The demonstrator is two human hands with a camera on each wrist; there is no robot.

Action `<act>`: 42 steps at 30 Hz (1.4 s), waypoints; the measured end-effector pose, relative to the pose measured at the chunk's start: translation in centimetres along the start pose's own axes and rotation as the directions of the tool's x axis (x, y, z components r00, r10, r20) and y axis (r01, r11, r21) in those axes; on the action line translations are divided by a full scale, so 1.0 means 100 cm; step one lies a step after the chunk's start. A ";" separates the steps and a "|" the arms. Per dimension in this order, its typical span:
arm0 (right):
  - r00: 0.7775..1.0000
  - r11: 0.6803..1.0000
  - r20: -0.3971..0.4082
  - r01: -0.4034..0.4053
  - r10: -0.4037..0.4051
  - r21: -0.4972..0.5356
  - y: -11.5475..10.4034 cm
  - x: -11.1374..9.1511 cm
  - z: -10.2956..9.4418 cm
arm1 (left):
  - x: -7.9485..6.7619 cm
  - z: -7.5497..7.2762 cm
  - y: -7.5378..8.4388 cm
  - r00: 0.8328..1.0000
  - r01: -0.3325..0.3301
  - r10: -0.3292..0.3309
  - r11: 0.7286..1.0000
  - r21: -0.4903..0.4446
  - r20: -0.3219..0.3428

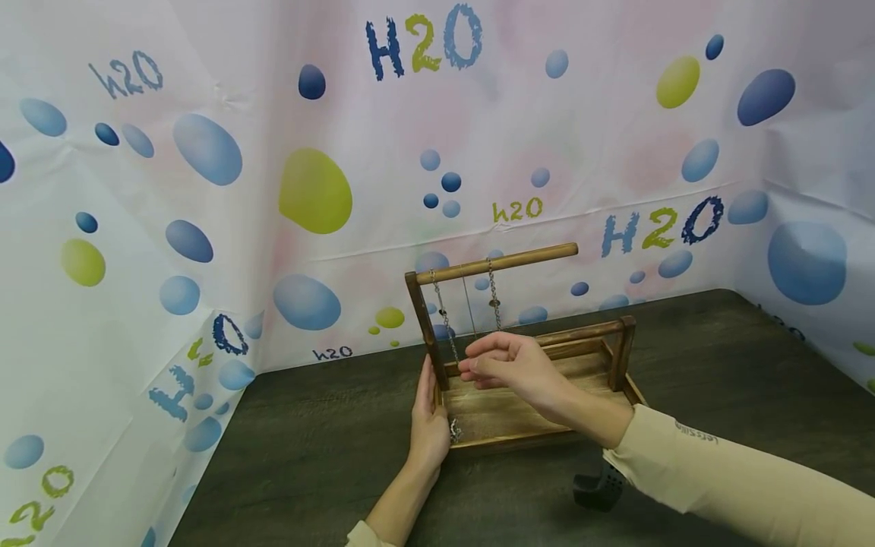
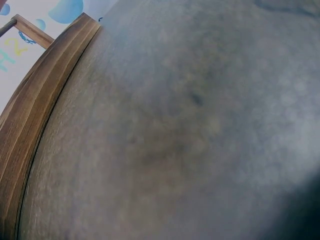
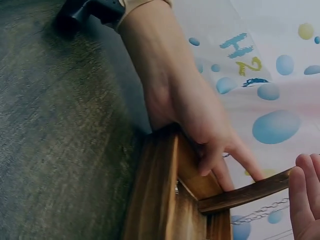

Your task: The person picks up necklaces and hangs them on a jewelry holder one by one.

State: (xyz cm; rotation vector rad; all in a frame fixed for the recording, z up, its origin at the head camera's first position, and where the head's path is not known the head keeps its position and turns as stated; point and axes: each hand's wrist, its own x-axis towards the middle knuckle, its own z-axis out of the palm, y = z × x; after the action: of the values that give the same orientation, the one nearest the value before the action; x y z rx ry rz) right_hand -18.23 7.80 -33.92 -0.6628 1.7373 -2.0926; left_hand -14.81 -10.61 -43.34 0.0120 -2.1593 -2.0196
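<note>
A wooden jewelry stand [image 1: 519,410], a shallow tray with upright posts and crossbars, sits on the dark table. My left hand [image 1: 431,433] holds its left end, fingers along the side and the post. From the tall left post a light wooden bar [image 1: 533,258] reaches out to the right. Thicker chains [image 1: 494,304] and a thin chain [image 1: 468,300] hang from it. Over the tray my right hand [image 1: 519,372] hovers beside the hanging chains, its fingers [image 3: 300,200] nearly straight. Whether these fingertips touch a chain cannot be made out.
A small silvery chain piece [image 1: 455,431] lies at the tray's front left corner. At the right end stands a shorter post [image 1: 620,353] with a lower rail. A printed backdrop [image 1: 383,235] rises behind the table [image 1: 307,456]. Beneath my right wrist shows a black device [image 1: 598,490].
</note>
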 end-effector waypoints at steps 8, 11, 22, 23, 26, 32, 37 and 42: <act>1.000 1.000 0.019 -0.025 0.024 0.014 0.017 0.000 0.005 | 0.000 -0.001 0.000 1.000 -0.001 0.001 1.000 -0.008 0.012; 0.998 0.998 0.024 -0.057 0.056 0.013 0.026 0.000 0.006 | -0.001 -0.001 -0.001 1.000 0.002 -0.002 1.000 0.000 0.008; 0.982 0.980 0.005 -0.190 0.190 -0.063 0.051 -0.002 0.009 | -0.002 -0.001 -0.002 1.000 0.010 -0.010 1.000 0.028 -0.004; 0.980 0.978 0.001 -0.196 0.197 -0.068 0.052 -0.002 0.009 | -0.002 -0.001 -0.002 1.000 0.008 -0.008 1.000 0.028 -0.003; 0.978 0.974 0.004 -0.210 0.211 -0.081 0.055 0.000 0.010 | -0.001 -0.001 -0.003 1.000 -0.001 0.001 1.000 0.021 -0.003; 0.968 0.962 0.032 -0.243 0.249 -0.124 0.059 0.002 0.012 | 0.000 -0.001 -0.003 1.000 -0.007 0.007 1.000 0.012 -0.005; 0.965 0.957 0.059 -0.245 0.256 -0.159 0.063 0.005 0.014 | -0.001 -0.002 -0.002 1.000 -0.003 0.003 1.000 0.019 -0.004; 0.959 0.946 0.068 -0.258 0.276 -0.198 0.064 0.007 0.016 | -0.003 -0.002 -0.001 1.000 0.010 -0.010 1.000 0.017 0.014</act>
State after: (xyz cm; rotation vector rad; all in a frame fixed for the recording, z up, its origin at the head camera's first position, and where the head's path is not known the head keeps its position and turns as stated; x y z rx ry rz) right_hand -18.13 4.87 -39.92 -0.5316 1.8692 -1.7051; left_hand -14.46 -10.79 -43.42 0.0109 -2.1891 -2.0128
